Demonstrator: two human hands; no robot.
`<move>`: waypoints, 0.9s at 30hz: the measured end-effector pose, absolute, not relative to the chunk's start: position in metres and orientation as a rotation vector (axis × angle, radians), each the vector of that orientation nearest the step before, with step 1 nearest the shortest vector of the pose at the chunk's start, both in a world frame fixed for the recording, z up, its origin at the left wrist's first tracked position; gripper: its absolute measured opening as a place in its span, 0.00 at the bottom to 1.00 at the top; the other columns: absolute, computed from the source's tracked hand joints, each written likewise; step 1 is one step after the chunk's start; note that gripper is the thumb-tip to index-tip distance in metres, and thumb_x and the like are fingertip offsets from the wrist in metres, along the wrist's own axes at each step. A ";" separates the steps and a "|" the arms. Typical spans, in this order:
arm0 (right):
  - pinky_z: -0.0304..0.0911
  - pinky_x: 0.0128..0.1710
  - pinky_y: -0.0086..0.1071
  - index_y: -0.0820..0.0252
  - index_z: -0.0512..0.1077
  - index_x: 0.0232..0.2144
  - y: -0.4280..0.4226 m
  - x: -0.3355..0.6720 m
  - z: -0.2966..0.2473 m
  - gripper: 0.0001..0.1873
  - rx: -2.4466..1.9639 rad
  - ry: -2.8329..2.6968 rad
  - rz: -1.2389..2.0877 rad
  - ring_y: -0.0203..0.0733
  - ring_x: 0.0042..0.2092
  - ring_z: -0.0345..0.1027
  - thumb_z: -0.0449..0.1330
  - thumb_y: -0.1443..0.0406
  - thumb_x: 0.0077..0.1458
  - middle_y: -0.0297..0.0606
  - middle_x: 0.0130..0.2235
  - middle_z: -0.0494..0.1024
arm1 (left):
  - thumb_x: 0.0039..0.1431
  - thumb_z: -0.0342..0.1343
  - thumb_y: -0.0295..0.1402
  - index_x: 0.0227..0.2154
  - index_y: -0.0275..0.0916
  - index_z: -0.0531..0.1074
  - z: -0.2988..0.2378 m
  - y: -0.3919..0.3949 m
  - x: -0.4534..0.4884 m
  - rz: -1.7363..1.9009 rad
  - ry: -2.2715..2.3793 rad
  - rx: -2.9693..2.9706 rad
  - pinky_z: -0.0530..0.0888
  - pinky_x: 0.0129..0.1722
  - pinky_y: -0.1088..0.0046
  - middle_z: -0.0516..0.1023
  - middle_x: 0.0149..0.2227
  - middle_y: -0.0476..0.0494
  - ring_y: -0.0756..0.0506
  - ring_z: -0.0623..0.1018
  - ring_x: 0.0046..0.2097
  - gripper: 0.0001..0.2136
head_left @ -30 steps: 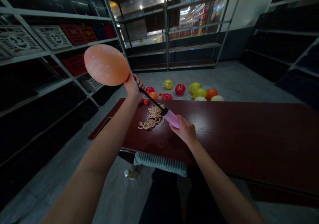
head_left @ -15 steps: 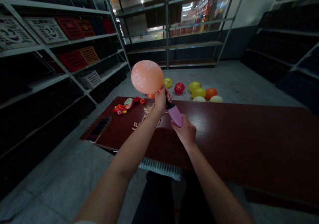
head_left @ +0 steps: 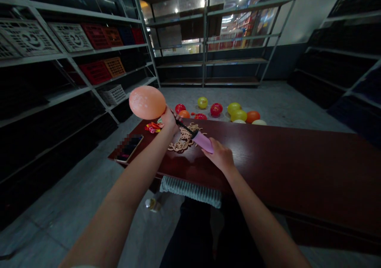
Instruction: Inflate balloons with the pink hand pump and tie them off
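Observation:
A peach-coloured balloon [head_left: 147,102], partly inflated, sits at the tip of a hand pump [head_left: 203,141] with a pinkish-purple barrel and a black rod. My left hand [head_left: 169,122] is closed around the balloon's neck and the pump's tip; the exact join is hidden by the fingers. Gripping the purple barrel is my right hand [head_left: 220,155], lower and to the right. The black rod shows between the two hands. Beneath the pump, several pale wooden-looking curly pieces [head_left: 181,143] lie in a heap on the dark red table [head_left: 282,160].
Limp coloured balloons [head_left: 153,127] and a phone [head_left: 129,148] lie at the table's left end. Inflated balloons, among them a red one [head_left: 216,109] and a yellow one [head_left: 238,115], rest on the floor beyond. Crates [head_left: 95,72] fill the left shelves.
The balloon and my left hand have moved left and slightly down, away from my right hand. More of the pump's black rod shows, and the pump is tilted flatter.

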State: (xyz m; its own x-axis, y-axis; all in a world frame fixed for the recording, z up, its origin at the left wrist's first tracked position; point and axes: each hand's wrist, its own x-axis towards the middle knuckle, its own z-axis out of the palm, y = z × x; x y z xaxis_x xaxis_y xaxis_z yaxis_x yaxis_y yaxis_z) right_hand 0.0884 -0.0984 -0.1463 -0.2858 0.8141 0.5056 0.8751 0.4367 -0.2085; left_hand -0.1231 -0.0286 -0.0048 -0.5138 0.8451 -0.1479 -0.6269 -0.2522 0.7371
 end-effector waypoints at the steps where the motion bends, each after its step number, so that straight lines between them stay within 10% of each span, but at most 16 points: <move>1: 0.63 0.39 0.29 0.62 0.72 0.58 -0.099 0.089 -0.147 0.26 -1.402 -2.145 -0.159 0.42 0.43 0.77 0.60 0.53 0.64 0.46 0.46 0.83 | 0.70 0.54 0.45 0.25 0.42 0.55 0.002 -0.028 -0.133 1.930 0.964 0.333 0.54 0.16 0.78 0.52 0.15 0.59 0.54 0.55 0.14 0.21; 27: 0.63 0.36 0.32 0.57 0.73 0.55 -0.082 0.097 -0.149 0.26 -1.687 -1.675 0.135 0.48 0.41 0.80 0.62 0.51 0.59 0.43 0.44 0.85 | 0.66 0.56 0.38 0.25 0.40 0.58 -0.026 0.028 -0.023 1.933 0.752 0.539 0.56 0.17 0.80 0.61 0.19 0.56 0.56 0.61 0.17 0.16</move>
State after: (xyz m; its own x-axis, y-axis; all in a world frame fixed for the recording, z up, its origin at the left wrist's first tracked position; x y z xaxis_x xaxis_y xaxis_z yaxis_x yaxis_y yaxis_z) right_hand 0.0971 -0.0818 -0.1492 0.1409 0.8984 0.4159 0.8203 0.1292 -0.5571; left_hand -0.0234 0.0282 -0.0259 -0.4443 0.8942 0.0548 -0.6221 -0.3519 0.6994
